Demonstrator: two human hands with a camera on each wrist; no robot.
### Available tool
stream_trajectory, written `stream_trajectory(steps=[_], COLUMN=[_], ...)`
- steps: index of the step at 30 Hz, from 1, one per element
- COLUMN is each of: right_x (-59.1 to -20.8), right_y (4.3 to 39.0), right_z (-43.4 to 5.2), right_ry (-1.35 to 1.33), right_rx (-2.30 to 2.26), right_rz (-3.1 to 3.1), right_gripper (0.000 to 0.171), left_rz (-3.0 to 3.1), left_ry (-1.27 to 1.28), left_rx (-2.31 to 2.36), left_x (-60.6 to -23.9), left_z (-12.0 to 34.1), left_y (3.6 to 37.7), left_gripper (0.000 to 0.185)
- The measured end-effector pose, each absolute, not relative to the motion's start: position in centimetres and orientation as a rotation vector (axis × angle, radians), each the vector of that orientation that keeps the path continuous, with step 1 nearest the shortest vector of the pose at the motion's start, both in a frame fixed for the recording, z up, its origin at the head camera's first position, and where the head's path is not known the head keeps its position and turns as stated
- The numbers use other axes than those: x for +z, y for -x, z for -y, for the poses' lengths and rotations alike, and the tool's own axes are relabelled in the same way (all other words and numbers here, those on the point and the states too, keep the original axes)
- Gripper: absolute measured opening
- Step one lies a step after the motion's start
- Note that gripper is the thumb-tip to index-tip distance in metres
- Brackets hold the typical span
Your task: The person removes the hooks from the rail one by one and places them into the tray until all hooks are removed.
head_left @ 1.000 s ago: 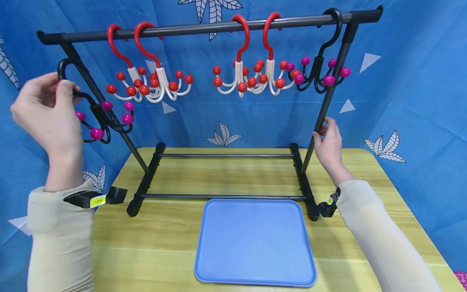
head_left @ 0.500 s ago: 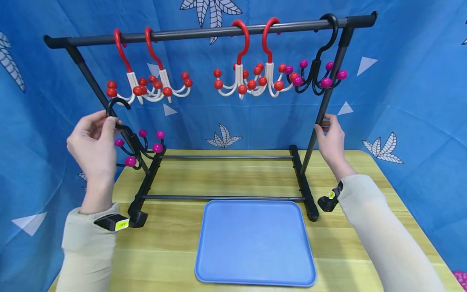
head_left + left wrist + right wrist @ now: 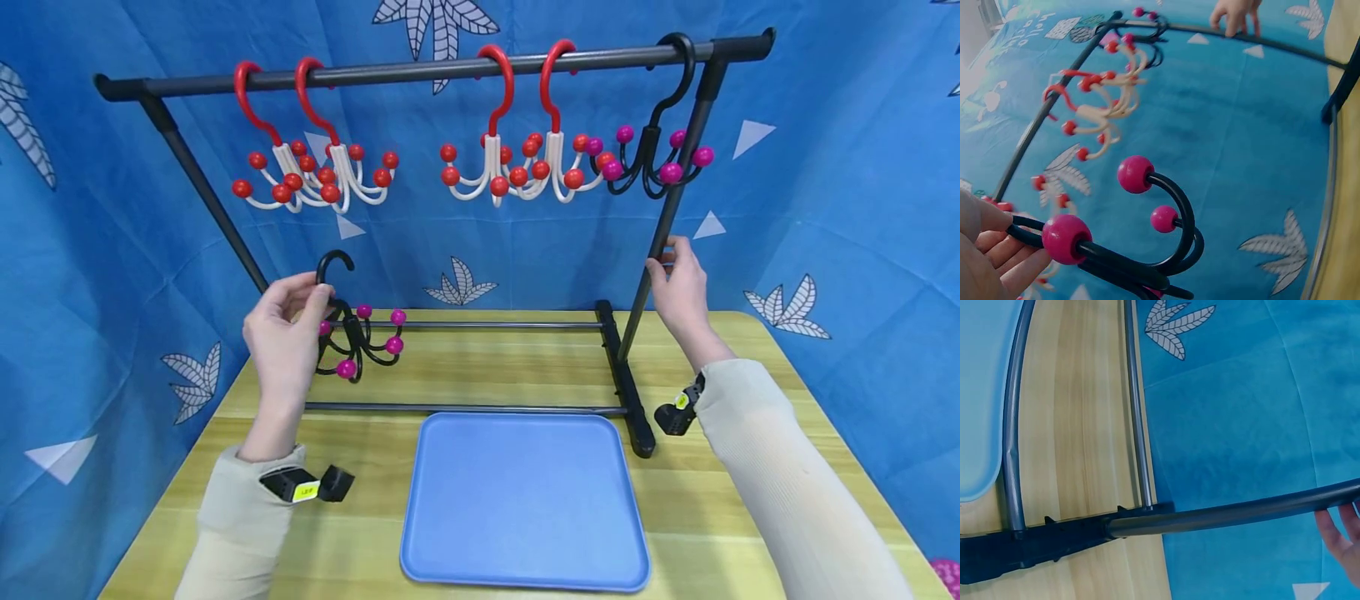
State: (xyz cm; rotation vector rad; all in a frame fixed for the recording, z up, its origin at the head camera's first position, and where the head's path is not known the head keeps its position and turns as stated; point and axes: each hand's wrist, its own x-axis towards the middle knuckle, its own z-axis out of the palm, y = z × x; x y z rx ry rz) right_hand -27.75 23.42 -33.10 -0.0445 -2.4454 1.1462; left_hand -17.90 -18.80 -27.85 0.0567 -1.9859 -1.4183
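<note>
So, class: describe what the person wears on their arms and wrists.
Both arms wear long beige sleeves, left sleeve, right sleeve. A small black device with a yellow label is strapped at each wrist, left and right. The hands are bare: no gloves or rings visible.

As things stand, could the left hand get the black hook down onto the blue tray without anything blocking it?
Probably yes. The left hand holds the black hook in the air, up and left of the tray. Only the rack's low front bar lies between, and the hook is above it. The tray looks bare.
</note>
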Motion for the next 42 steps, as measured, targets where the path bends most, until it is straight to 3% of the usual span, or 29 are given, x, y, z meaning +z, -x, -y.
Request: stream_trajectory(steps=[15,27,42], right_x=[-32.9,-32.7,-32.6], right_y=[27.6,27.7,27.6], right_z=[-23.6,-23.5,-23.4], right_ry=[0.022,0.028,0.048], right_rx=[1.125,1.132,1.137], right_rz=[2.477,2.482,2.491], right_gripper=[0.037,0.038,0.040], left_rz=[2.144,2.302,2.340], left_ry=[0.027,0.083,0.227], left_rx=[-1.797,-1.829,-2.024], left_x=[-34.2,-38.7,-39.4], left_z=[12.1,7.1,1.6], left_y=[18.0,17.6,14.8], left_gripper=[0.018,0.015,0.013])
